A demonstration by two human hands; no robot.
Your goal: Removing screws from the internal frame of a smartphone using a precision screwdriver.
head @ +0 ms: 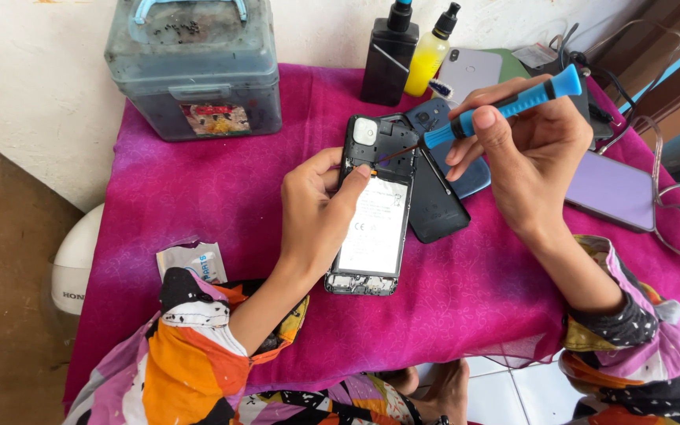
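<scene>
Right hand [533,149] is clenched around a blue screwdriver [505,106], its thin tip angled down onto the top end of the opened phone [373,208], just under the camera block. Left hand [316,212] grips that phone by its left edge, one fingertip pressed on the white battery, pinning it flat on the magenta cloth [198,189]. Just beside the phone lies its dark back cover [438,208], with two bottles [407,55] and a grey plastic box [194,67] farther back.
</scene>
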